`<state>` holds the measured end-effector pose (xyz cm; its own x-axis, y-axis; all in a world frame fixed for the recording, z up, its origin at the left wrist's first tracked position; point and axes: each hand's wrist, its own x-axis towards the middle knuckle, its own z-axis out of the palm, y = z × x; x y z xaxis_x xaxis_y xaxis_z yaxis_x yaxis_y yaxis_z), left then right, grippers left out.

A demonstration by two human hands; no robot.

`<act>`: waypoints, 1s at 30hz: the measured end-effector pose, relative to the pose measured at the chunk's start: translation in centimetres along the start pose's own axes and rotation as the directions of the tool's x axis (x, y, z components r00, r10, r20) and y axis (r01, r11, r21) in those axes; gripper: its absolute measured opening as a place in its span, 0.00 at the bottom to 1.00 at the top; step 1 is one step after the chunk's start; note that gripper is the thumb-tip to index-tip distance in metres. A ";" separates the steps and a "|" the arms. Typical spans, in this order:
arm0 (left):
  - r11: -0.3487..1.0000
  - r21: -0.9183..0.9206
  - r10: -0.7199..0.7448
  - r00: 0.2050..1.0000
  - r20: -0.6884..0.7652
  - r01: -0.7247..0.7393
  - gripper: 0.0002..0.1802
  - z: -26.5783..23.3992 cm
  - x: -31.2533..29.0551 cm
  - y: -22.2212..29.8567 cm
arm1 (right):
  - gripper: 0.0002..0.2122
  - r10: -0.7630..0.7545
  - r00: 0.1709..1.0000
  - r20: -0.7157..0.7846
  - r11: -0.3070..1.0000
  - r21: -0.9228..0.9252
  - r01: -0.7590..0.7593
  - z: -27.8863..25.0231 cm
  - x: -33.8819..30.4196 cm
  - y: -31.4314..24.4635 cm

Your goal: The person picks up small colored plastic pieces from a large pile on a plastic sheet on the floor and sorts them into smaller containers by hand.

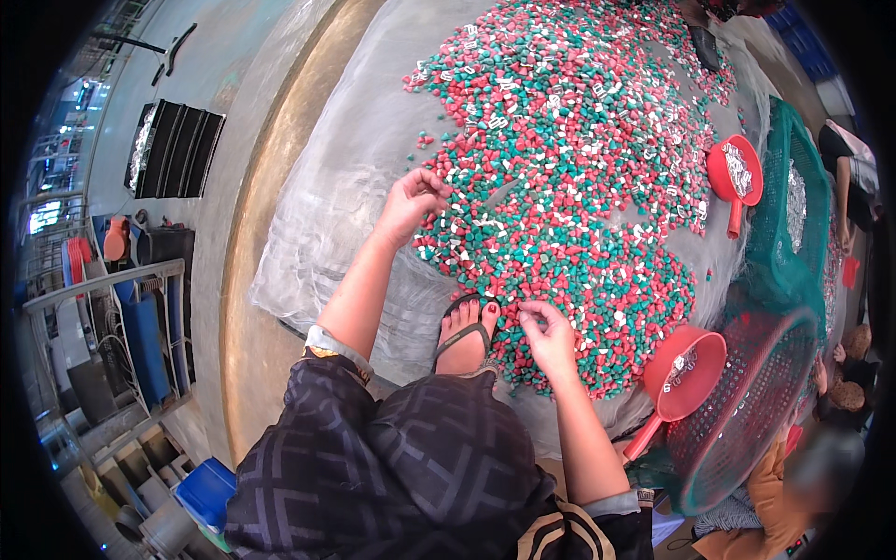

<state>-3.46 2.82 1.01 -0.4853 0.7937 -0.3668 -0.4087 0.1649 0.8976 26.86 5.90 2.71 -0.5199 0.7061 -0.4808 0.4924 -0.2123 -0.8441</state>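
A wide pile of small red, green and white pieces (pixel 579 233), many of them stubby and cone-like, covers the sheet before me. At the pile's left edge, my left hand (pixel 415 207) has its fingers curled together in a pinch; what they hold, if anything, is too small to make out. Lower down, my right hand (pixel 549 338) reaches over the pile's near edge beside my sandalled foot (pixel 465 336). Its thumb and forefinger are slightly apart, with nothing visible between them. White and silvery link-shaped bits (pixel 499 121) lie scattered among the coloured pieces.
A crumpled clear plastic sheet (pixel 322 215) lies under the pile. On the right are two red long-handled scoops (pixel 691 387) (pixel 744 149) holding silvery bits, a red perforated basket (pixel 737 420) and a green crate (pixel 784 205). Other people (pixel 849 177) sit along the far right.
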 end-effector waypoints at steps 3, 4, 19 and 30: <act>0.579 0.806 -0.123 0.990 -0.066 0.125 0.07 0.9 -1.5 -0.1 | 0.10 -0.002 1.000 0.016 0.999 -0.052 0.003 0.5 -0.3 -1.0; 0.356 0.930 0.144 0.988 0.047 -0.096 0.08 0.3 -2.1 -2.0 | 0.10 -0.021 1.000 0.019 0.997 -0.071 0.022 0.6 -0.4 -1.5; 0.756 0.629 -0.017 0.957 0.291 -0.178 0.10 0.4 -4.3 -1.9 | 0.17 0.334 0.904 0.265 0.735 0.527 -0.426 0.7 0.9 -3.8; 0.362 0.932 0.241 0.964 -0.112 0.018 0.09 2.0 -1.2 -3.1 | 0.11 0.460 0.879 0.123 0.671 0.600 -0.435 0.8 2.8 -3.3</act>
<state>-0.11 2.51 -0.85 -0.6531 0.7393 -0.1642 0.5639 0.6195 0.5461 23.19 8.05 3.94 -0.3160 0.4402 -0.8404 0.1377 -0.8552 -0.4997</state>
